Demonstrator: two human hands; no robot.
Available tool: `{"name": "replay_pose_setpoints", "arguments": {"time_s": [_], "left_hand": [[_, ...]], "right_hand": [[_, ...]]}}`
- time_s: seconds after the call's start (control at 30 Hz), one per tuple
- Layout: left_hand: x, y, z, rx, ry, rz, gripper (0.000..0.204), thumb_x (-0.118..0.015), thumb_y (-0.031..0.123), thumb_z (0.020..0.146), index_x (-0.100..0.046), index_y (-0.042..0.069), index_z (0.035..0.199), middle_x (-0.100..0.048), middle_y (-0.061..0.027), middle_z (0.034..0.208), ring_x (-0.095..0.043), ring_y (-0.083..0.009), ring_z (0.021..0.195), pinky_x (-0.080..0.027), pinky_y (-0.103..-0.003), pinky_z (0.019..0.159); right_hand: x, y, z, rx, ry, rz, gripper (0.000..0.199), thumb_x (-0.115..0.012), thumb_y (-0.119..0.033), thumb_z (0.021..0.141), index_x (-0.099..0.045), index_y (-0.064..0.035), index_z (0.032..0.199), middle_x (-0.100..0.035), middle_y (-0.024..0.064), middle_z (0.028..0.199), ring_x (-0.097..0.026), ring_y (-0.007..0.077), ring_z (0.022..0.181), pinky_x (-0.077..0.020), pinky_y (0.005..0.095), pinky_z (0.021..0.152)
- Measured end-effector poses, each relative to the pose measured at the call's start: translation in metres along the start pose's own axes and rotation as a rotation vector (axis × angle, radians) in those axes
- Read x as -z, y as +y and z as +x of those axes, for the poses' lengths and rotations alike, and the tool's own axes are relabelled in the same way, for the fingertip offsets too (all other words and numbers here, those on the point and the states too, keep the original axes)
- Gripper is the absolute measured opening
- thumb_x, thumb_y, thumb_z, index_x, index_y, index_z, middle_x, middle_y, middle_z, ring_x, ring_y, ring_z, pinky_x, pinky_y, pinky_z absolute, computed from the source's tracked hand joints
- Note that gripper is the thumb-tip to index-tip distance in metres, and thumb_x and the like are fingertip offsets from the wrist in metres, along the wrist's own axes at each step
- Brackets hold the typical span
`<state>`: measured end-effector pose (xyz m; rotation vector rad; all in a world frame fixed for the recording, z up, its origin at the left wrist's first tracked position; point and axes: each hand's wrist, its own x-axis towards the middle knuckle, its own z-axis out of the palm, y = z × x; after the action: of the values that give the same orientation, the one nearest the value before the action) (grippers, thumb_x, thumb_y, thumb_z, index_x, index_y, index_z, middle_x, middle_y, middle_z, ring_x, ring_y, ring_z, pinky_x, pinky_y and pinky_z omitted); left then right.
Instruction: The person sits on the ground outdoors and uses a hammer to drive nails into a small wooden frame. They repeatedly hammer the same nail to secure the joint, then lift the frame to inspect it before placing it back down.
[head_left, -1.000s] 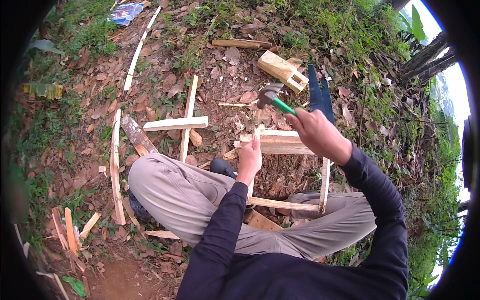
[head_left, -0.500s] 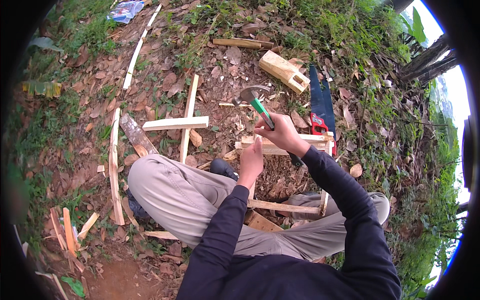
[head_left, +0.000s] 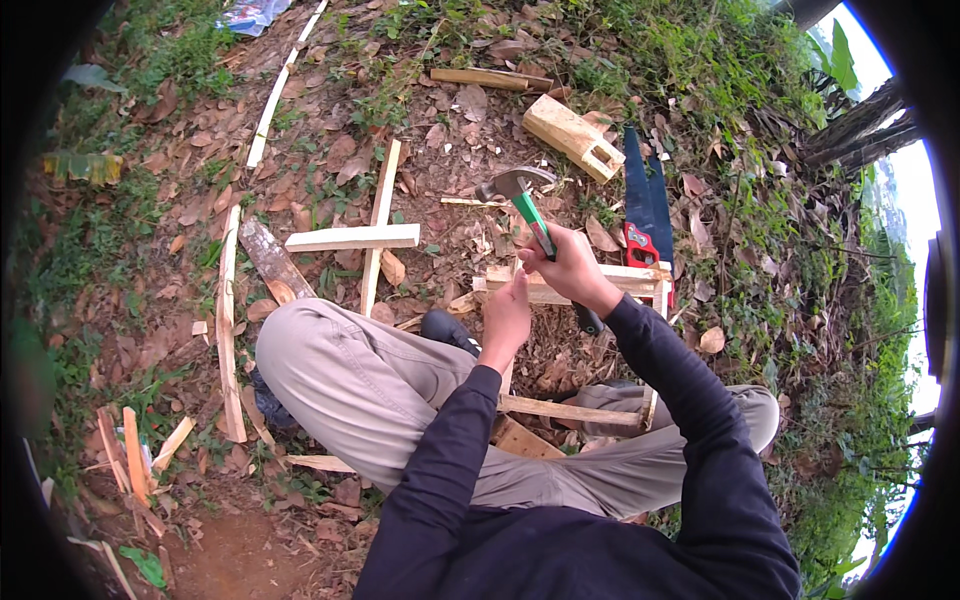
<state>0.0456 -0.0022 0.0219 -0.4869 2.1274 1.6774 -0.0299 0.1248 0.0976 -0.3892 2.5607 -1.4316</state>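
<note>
Pale marks on the red-handled saw (head_left: 646, 205) are too small to read; the one hammer (head_left: 530, 211), dark claw head, green and black handle, slants above the near end of the wooden frame (head_left: 570, 410), gripped in the right hand (head_left: 572, 268); the left hand (head_left: 505, 318) is curled at the frame's corner, what it pinches I cannot tell; beyond lie two crossed sticks (head_left: 345, 238) and one notched block (head_left: 565, 132)
</note>
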Motion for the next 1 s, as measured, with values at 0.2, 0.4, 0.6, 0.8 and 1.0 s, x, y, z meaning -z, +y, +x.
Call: {"name": "replay_pose_setpoints", "arguments": {"time_s": [0.2, 0.4, 0.6, 0.8, 1.0], "left_hand": [[-0.002, -0.003, 0.006, 0.016, 0.004, -0.006, 0.062, -0.035, 0.052, 0.108, -0.071, 0.002, 0.112, -0.068, -0.0315, 0.093, -0.065, -0.0502, 0.099, -0.049, -0.055, 0.088], [-0.011, -0.021, 0.011, 0.009, 0.054, -0.049, 0.064, -0.036, 0.052, 0.108, -0.07, -0.002, 0.101, -0.069, -0.0295, 0.088, -0.067, -0.0483, 0.093, -0.05, -0.054, 0.083], [-0.011, -0.018, 0.009, -0.01, 0.061, -0.031, 0.066, -0.035, 0.053, 0.108, -0.068, -0.003, 0.095, -0.068, -0.0291, 0.084, -0.066, -0.0489, 0.089, -0.049, -0.055, 0.08], [-0.008, -0.021, 0.011, 0.004, 0.057, -0.011, 0.068, -0.034, 0.053, 0.108, -0.067, -0.004, 0.094, -0.068, -0.0307, 0.086, -0.065, -0.0508, 0.092, -0.048, -0.056, 0.082], [-0.007, -0.016, 0.008, 0.017, 0.049, -0.003, 0.066, -0.035, 0.054, 0.108, -0.067, -0.003, 0.095, -0.065, -0.0259, 0.082, -0.063, -0.045, 0.085, -0.048, -0.052, 0.075]], "right_hand": [[0.025, -0.023, 0.0, 0.267, 0.038, -0.247, 0.031, -0.082, -0.024, 0.086, -0.062, -0.0003, 0.088, -0.061, 0.0125, 0.072, -0.062, 0.0313, 0.066, -0.0458, 0.0438, 0.063], [0.076, -0.046, -0.04, 0.266, -0.106, -0.554, 0.025, -0.06, -0.025, 0.104, -0.055, -0.0011, 0.099, -0.059, 0.0224, 0.071, -0.06, 0.0435, 0.068, -0.0451, 0.0512, 0.062], [0.077, -0.051, -0.067, 0.141, -0.172, -0.604, 0.027, -0.058, -0.026, 0.105, -0.048, -0.0021, 0.099, -0.055, 0.0207, 0.059, -0.057, 0.0424, 0.051, -0.0407, 0.0525, 0.048], [0.076, -0.074, -0.062, 0.251, -0.023, -0.514, 0.025, -0.056, -0.023, 0.106, -0.047, -0.0024, 0.096, -0.054, 0.0197, 0.058, -0.055, 0.0415, 0.047, -0.0399, 0.0509, 0.045], [0.081, -0.066, -0.055, 0.152, -0.178, -0.665, 0.021, -0.056, -0.019, 0.106, -0.048, -0.0021, 0.096, -0.053, 0.0193, 0.056, -0.055, 0.0421, 0.048, -0.0405, 0.0513, 0.045]]}}
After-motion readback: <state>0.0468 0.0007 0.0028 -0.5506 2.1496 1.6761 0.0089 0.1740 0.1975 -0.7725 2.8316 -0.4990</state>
